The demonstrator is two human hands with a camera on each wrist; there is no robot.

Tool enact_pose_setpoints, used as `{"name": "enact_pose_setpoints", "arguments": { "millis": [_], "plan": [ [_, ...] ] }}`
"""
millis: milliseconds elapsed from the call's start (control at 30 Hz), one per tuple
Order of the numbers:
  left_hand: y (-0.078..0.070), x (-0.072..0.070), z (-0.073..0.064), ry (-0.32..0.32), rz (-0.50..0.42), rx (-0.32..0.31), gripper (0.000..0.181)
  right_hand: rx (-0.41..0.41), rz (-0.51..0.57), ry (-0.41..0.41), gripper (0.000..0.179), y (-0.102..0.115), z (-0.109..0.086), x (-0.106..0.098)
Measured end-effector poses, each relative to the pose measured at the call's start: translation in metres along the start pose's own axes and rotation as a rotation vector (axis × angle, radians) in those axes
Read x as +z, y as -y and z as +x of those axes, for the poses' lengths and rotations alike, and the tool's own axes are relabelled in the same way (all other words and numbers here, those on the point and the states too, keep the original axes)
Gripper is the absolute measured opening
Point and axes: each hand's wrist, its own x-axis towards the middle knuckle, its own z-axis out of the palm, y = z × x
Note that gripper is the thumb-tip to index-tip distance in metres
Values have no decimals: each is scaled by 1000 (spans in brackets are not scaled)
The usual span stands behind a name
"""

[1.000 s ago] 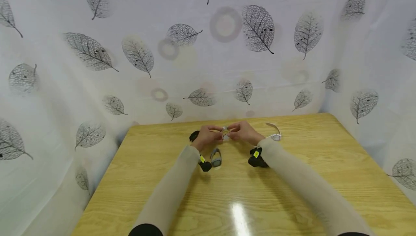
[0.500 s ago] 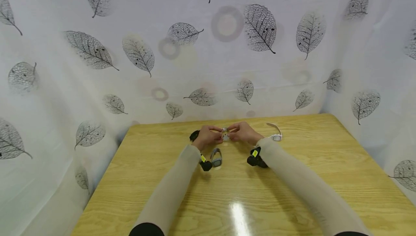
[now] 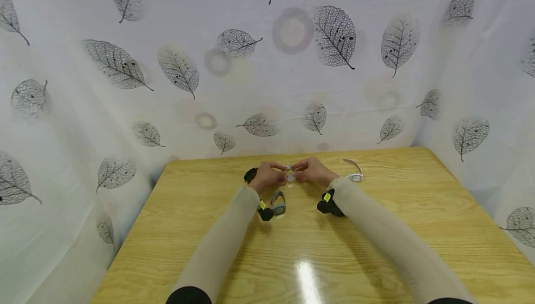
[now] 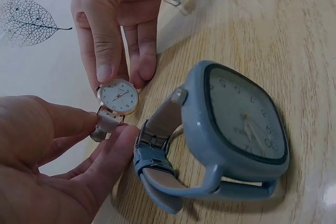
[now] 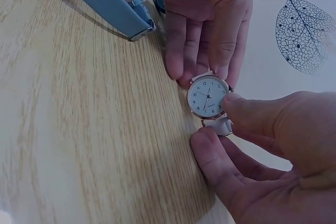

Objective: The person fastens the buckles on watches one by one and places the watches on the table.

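Note:
Both hands hold a small round wristwatch [image 4: 118, 97] with a white dial, rose-gold rim and pale strap, near the table's far edge. My left hand [image 3: 267, 175] pinches it from the left, thumb and fingers at the strap. From the opposite side my right hand [image 3: 314, 172] grips it, its thumb at the rim in the right wrist view. Fingers hide much of the strap. A blue-grey square watch [image 4: 236, 119] stands on the table nearer the body, its strap looped and buckled.
To the right of the right hand lies a white watch [image 3: 356, 177] with its strap spread out. A black object [image 3: 250, 175] sits partly hidden behind the left hand. The wooden table [image 3: 359, 257] meets a leaf-printed curtain [image 3: 267, 85] at the back.
Both hands stay in almost the same place, still holding the small watch, whose dial seems to have tilted slightly. The head view has shifted a little. The other watches lie unmoved.

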Motion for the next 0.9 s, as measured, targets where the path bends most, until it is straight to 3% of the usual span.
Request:
{"name": "enact_pose_setpoints", "arguments": {
  "millis": [700,900],
  "plan": [
    [6,-1,2,11,28,19,23,-4,-15,-13,42,3,-4,2],
    [2,0,-2,-7,98,42,20,-17,19,-1,44,4,-9,-3]
  ]
}}
